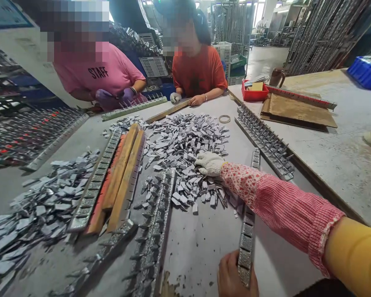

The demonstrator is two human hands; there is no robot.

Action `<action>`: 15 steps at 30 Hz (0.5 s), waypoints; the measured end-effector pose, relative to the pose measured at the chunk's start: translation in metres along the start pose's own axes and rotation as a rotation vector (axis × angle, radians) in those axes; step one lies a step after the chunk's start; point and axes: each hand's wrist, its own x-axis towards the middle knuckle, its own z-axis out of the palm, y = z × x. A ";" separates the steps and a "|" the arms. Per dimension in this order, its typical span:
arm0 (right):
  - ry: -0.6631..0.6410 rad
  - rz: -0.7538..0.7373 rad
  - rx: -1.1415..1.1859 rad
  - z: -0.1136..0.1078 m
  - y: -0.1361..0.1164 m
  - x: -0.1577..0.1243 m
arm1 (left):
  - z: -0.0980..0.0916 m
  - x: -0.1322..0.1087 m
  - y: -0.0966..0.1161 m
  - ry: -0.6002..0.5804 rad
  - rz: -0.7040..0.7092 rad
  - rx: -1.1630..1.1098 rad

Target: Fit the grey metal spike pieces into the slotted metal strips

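Note:
At the bottom, my bare left hand (233,276) is closed around the near end of a slotted metal bar (246,239), which points away from me with dark slots along its top. My right hand (210,164), in a white knit glove under a pink patterned sleeve, reaches across the bar. Its curled fingertips touch the near right part of a large pile of small flat grey pieces (185,138). Whatever lies between those fingers is too small to make out. Left of my hands, another bar (154,231) carries rows of upright pieces.
Wooden strips (126,177) and slotted bars lie left of the pile, beside a second heap (58,202). A filled bar (262,140), a tape ring (224,119) and a red bin (255,90) are on the right. Two people work across the table, one in a pink shirt (99,74), one in red (200,68).

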 end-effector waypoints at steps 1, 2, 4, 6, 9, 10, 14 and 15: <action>0.000 -0.001 0.013 0.000 -0.004 -0.012 | -0.003 0.002 0.001 -0.011 0.010 -0.024; -0.004 0.003 0.027 -0.001 -0.009 -0.024 | -0.006 0.004 0.003 -0.034 0.019 -0.041; -0.030 -0.003 0.066 -0.002 -0.019 -0.048 | -0.011 0.008 0.007 -0.082 0.038 -0.061; -0.055 -0.034 0.102 -0.005 -0.030 -0.071 | -0.016 0.009 0.013 -0.111 0.063 -0.068; -0.078 -0.165 0.147 -0.015 -0.043 -0.105 | -0.025 0.012 0.021 -0.176 0.098 -0.074; -0.066 -0.185 0.165 -0.020 -0.046 -0.116 | -0.030 0.014 0.021 -0.219 0.106 -0.095; 0.188 0.023 0.285 -0.044 -0.053 -0.168 | -0.053 0.049 0.004 -0.236 -0.010 -0.148; 0.246 0.075 0.324 -0.048 -0.055 -0.183 | -0.058 0.064 -0.004 -0.180 -0.048 -0.113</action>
